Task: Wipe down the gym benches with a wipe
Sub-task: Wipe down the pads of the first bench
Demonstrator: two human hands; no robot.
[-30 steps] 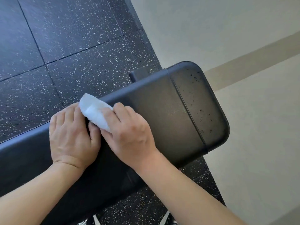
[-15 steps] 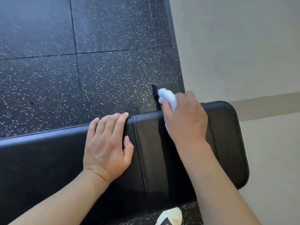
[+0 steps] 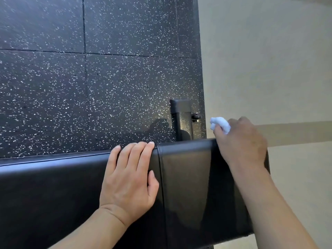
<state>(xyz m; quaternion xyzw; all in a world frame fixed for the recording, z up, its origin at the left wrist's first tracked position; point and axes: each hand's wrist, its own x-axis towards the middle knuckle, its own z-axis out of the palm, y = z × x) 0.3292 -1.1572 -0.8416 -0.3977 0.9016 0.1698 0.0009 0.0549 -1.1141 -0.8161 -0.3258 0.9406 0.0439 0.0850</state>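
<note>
Right hand [image 3: 241, 141] sat at right of frame, fingers curled round a balled white wipe [image 3: 220, 125]; grip closed on it. Wipe poked out past the knuckles at the far edge of the bench [image 3: 186, 186], near its right end. Can't tell if the wipe actually touched the pad there; the hand hid the contact.

Left hand [image 3: 128, 178] lay flat at frame centre, fingers straight, tips hooked over the far edge just left of the seam [image 3: 160, 177]. Holding nothing, just bracing.

Speckled black floor [image 3: 89, 78] filled the upper left, beige wall [image 3: 269, 60] the upper right. Frame post [image 3: 182, 119] stood behind the bench, just left of the wipe.

Judgement: edge pass on the end section, with the long pad to the left probably not done yet.

Risks:
- Wad is small and bunched, so little cloth meets vinyl; strokes likely leave gaps.
- Wipe rides at the lip, so it could slip off the edge and skip the top face.
- Seam groove could get skated over by a balled wipe.
- A sideways stroke could snag on the post's bracket [image 3: 196, 117].
</note>
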